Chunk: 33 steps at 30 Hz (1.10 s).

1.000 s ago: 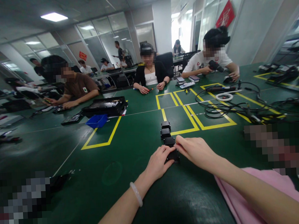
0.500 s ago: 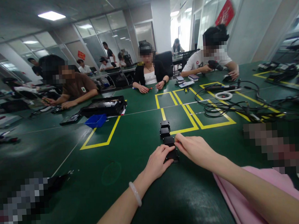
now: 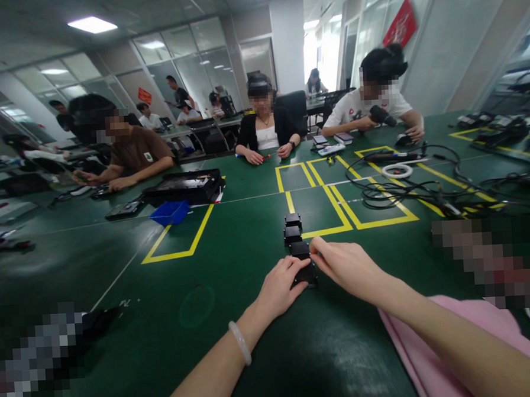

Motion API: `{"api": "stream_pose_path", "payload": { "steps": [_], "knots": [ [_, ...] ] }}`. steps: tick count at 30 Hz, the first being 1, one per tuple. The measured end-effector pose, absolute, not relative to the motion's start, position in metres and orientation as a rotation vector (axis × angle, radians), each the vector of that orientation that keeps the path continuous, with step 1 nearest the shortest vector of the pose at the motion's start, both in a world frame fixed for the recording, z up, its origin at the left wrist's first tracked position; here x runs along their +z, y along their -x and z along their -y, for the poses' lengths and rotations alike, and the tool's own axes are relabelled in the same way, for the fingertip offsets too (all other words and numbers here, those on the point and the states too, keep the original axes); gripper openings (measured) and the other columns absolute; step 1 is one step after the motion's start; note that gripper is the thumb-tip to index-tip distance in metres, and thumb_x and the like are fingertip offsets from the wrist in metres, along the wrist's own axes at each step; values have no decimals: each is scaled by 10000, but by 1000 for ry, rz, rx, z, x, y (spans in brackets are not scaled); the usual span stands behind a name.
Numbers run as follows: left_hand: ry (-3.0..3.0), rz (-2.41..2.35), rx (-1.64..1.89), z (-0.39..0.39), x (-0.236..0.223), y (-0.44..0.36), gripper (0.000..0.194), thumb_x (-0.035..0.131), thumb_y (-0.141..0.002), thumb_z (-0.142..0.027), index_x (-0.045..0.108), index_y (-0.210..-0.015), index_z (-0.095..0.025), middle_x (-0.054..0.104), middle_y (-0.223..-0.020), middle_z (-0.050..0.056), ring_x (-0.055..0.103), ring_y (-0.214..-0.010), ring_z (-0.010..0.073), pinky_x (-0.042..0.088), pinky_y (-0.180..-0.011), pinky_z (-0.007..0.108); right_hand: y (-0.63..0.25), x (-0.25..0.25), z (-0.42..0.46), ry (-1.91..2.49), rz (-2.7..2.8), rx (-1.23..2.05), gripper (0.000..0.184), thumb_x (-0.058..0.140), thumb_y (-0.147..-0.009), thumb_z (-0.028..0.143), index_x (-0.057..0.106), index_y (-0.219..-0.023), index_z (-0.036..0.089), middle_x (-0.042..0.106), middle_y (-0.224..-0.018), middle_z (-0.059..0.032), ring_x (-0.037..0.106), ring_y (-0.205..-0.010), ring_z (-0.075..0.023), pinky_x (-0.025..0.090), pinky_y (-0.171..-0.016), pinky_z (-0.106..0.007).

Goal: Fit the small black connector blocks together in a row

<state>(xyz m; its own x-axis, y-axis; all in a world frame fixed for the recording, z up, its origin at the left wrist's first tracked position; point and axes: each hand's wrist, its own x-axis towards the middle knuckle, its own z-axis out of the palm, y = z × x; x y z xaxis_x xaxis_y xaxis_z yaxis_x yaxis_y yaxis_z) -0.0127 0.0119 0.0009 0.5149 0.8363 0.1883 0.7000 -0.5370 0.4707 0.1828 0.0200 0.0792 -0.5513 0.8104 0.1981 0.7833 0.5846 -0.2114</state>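
Observation:
A row of small black box-shaped parts runs away from me on the green table (image 3: 236,318). The nearest black part (image 3: 306,273) lies between the thumb and fingers of my left hand (image 3: 276,287), which presses it from the left and above. Just beyond it sits a second black part (image 3: 299,249), close to my fingertips. My right hand (image 3: 346,264) is closed in a pinch at the right side of these two; whatever is between its fingertips is hidden. Farther off stand two more, a middle black part (image 3: 292,235) and the farthest black part (image 3: 293,219).
Yellow tape rectangles (image 3: 326,234) mark the table ahead. To the left are a blue tray (image 3: 170,213) and a black case (image 3: 184,187). Tangled black cables (image 3: 393,195) and a white ring (image 3: 397,170) lie right. Several people sit across the table. Pink cloth (image 3: 470,312) shows beside my right forearm.
Both my hands and the black parts stay almost still. In the background, a standing person has shifted to the left.

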Motion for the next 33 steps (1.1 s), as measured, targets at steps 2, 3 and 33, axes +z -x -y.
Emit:
{"api": "stream_pose_path", "payload": {
  "steps": [2,3,33],
  "knots": [
    [-2424,-1284,574,-12,1,13,451,599,-846,-218,434,-1259,-290,515,-1162,28,503,-1056,211,446,-922,369,-184,79,-19,1272,2536,155,92,374,-946,235,458,-962,201,656,-807,-12,621,-691,-142,311,-555,-224],
    [-2423,-1287,576,-12,1,13,457,603,-843,-216,432,-1261,-291,515,-1162,26,503,-1054,210,447,-920,367,-184,80,-19,1255,2534,160,85,379,-943,231,455,-965,201,654,-818,-12,621,-704,-141,319,-565,-224],
    [-2428,-1290,567,-11,2,13,461,613,-839,-207,429,-1255,-283,512,-1163,27,493,-1047,214,444,-917,368,-182,82,-18,1291,2549,205,93,364,-955,244,444,-971,199,659,-791,-1,630,-672,-153,297,-547,-238]
  ]
}}
